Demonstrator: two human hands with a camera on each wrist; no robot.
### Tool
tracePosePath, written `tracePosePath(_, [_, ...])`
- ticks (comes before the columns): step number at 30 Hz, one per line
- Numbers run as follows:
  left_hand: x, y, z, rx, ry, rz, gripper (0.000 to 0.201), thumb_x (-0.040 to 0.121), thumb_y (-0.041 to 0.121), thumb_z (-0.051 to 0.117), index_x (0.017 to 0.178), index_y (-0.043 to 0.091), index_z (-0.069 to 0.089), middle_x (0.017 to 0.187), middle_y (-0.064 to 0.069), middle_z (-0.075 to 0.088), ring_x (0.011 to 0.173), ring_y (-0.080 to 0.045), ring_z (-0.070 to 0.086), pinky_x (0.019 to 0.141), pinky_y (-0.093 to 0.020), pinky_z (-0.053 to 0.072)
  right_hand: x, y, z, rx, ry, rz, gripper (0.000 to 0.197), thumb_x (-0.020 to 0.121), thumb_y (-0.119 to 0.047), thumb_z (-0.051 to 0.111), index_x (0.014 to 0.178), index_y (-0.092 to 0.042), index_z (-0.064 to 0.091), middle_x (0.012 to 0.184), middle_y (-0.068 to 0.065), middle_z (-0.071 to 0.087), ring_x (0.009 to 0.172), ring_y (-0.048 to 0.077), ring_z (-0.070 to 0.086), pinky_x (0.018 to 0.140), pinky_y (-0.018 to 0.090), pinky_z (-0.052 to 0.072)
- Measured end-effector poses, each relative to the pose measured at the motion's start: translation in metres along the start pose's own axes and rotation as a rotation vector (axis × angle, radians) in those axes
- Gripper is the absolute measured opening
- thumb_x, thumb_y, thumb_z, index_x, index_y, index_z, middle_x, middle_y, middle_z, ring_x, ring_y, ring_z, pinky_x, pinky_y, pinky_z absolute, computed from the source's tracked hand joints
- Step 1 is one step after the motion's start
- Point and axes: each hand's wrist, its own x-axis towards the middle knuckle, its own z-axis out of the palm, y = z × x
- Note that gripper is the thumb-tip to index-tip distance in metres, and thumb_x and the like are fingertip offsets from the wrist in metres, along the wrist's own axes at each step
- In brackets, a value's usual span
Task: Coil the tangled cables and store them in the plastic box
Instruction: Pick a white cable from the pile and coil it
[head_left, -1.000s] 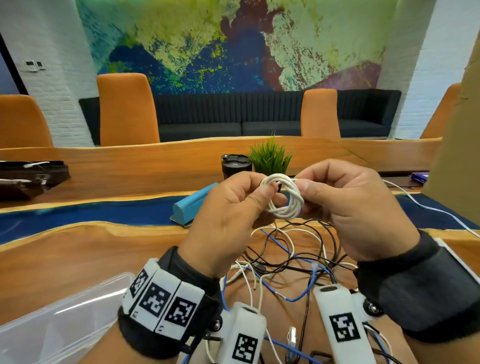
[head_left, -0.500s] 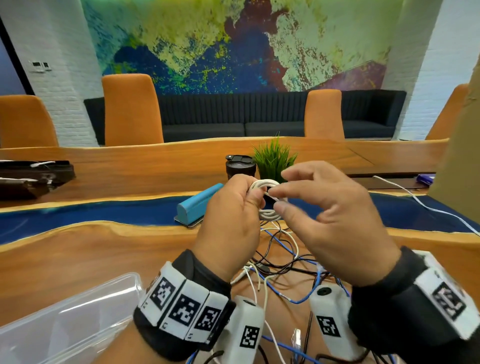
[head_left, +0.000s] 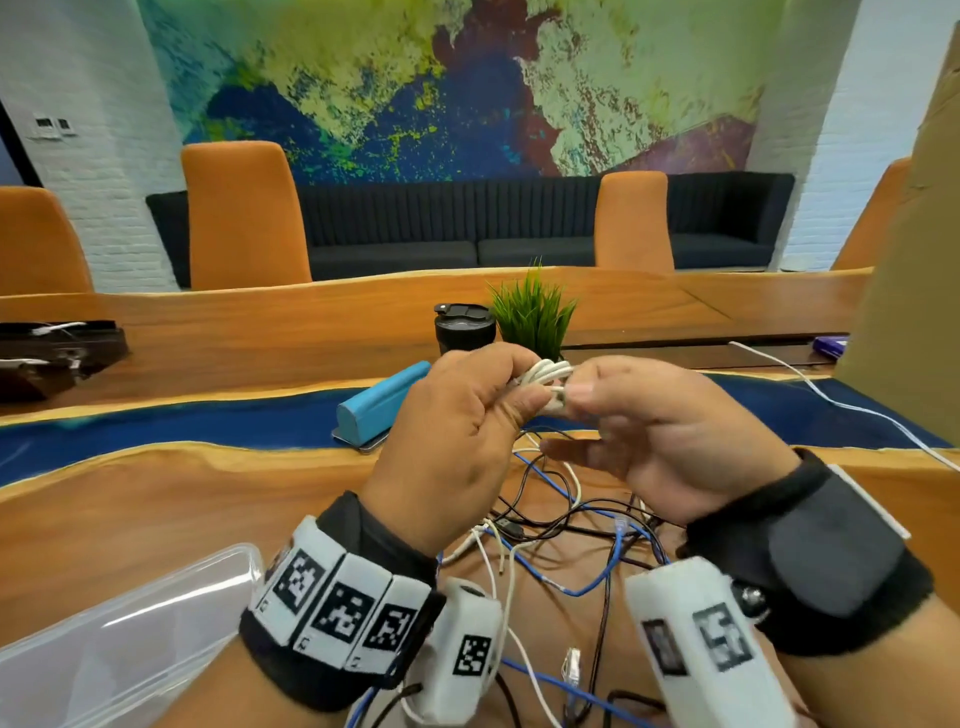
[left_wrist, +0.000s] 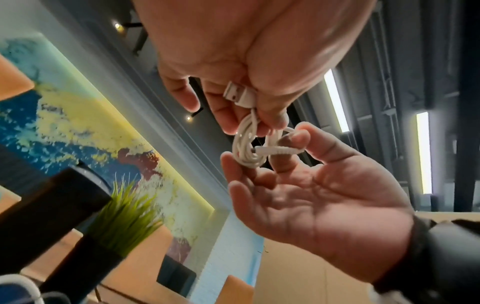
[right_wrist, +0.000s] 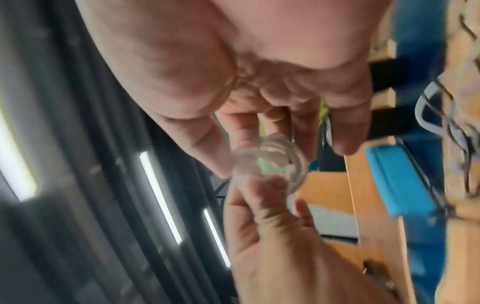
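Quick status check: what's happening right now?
Both hands pinch white cable coil. Plastic box waits, lower left. Tangled cables remain on table.

A white coiled cable (head_left: 545, 375) shows between the hands. Black, blue and white tangled cables (head_left: 566, 514) lie on the orange-brown table (head_left: 156, 499), which has a deep blue band. The plastic box (head_left: 119, 644) at the near left corner is clear. A light blue case (head_left: 379, 402), black cup (head_left: 464, 327) and green plant (head_left: 532, 312) sit beyond. The wristbands (head_left: 332, 608) carry black-and-white square markers.

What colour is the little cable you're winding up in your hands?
White. The coiled cable shows best in the left wrist view.
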Motion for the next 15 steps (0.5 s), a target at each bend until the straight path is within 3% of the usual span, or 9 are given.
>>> tracePosePath(3, [0.000,-0.002,-0.006,0.235,0.028,0.092,0.015,0.097,0.028,0.054,0.095,0.029,0.068,0.082,0.012,0.060,0.087,-0.015,0.053,0.078,-0.045,0.046,-0.002,-0.004,0.000,0.037,-0.014,0.037,0.017,0.076,-0.018,0.063,0.061,-0.015,0.067,0.078,0.010,0.059,0.089,0.023,0.056,0.097,0.059,0.045])
tracePosePath(6, [0.002,-0.007,-0.010,0.372,0.034,0.074,0.017,0.097,0.032,0.051,0.096,0.032,0.068,0.083,0.011,0.064,0.086,-0.018,0.055,0.079,-0.051,0.045,-0.004,-0.005,0.004,-0.663,0.130,-0.188,0.027,0.088,-0.026,0.065,0.065,-0.013,0.067,0.095,0.006,0.068,0.088,0.016,0.060,0.083,0.037,0.048])
tracePosePath(8, [0.002,-0.012,-0.012,0.329,-0.049,0.042,0.019,0.097,0.034,0.049,0.107,0.036,0.065,0.092,0.012,0.066,0.091,-0.015,0.058,0.084,-0.050,0.047,-0.004,-0.005,0.006,-0.951,0.163,-0.317,0.023,0.092,-0.029,0.060,0.074,-0.018,0.068,0.096,0.000,0.067,0.090,0.012,0.060,0.082,0.037,0.048])
tracePosePath(9, [0.003,-0.015,-0.013,0.295,-0.109,0.036,0.023,0.096,0.031,0.050,0.115,0.037,0.063,0.099,0.013,0.066,0.095,-0.013,0.059,0.086,-0.048,0.048,-0.004,-0.006,0.002,-0.951,0.132,-0.312,0.020,0.093,-0.032,0.058,0.078,-0.022,0.068,0.096,-0.001,0.067,0.090,0.014,0.060,0.083,0.041,0.049])
tracePosePath(11, [0.001,-0.013,-0.014,0.268,-0.234,0.051,0.028,0.096,0.024,0.055,0.121,0.035,0.061,0.102,0.015,0.064,0.095,-0.004,0.057,0.085,-0.033,0.049,-0.003,-0.005,-0.005,-0.836,0.057,-0.249,0.022,0.092,-0.037,0.057,0.084,-0.022,0.070,0.093,0.007,0.069,0.086,0.026,0.063,0.082,0.053,0.051])
tracePosePath(13, [0.000,-0.007,-0.014,0.299,-0.289,0.109,0.016,0.095,0.028,0.055,0.107,0.028,0.066,0.087,0.014,0.059,0.082,-0.002,0.053,0.072,-0.025,0.044,-0.001,-0.005,-0.011,-0.801,0.051,-0.246,0.025,0.088,-0.040,0.056,0.086,-0.020,0.071,0.088,0.009,0.071,0.084,0.030,0.064,0.079,0.056,0.051])
tracePosePath(15, [0.001,-0.003,-0.016,0.304,-0.304,0.153,0.021,0.095,0.037,0.053,0.089,0.022,0.066,0.077,0.009,0.058,0.075,-0.008,0.054,0.065,-0.032,0.045,0.000,-0.005,-0.014,-0.889,0.083,-0.338,0.024,0.086,-0.040,0.054,0.086,-0.022,0.070,0.084,0.000,0.069,0.080,0.018,0.063,0.077,0.049,0.052])
